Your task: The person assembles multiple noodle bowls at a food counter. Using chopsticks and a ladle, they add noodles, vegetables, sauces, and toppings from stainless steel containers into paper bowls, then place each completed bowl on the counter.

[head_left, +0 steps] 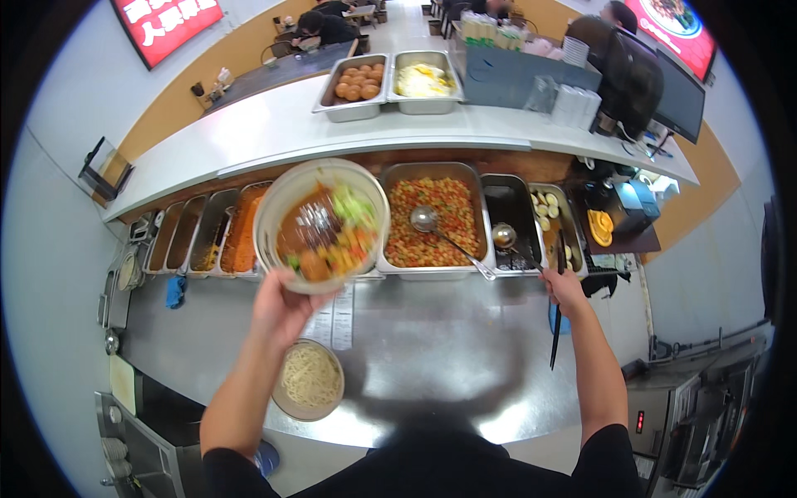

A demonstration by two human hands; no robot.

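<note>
My left hand [286, 307] is closed on the near rim of a large pale bowl [262, 222], raised above the counter and tilted so its contents show. In the bowl are brown sauce, a dark glossy portion, shredded green vegetable [355, 207], diced vegetables and a round brown piece. My right hand [565, 290] is closed around black chopsticks [555, 340], and a ladle's handle runs up to its fingers. That ladle [504, 236] has its head in a dark sauce pan [505, 195]. Below my left forearm, a bowl of noodles [311, 378] stands on the steel counter.
A wide pan of diced vegetables [407, 241] holds another ladle [424, 219]. Several food pans [214, 224] line up at left; a pan with cut eggs [546, 207] is at right. Trays of brown eggs [359, 83] and fried eggs [425, 80] top the white shelf [274, 124].
</note>
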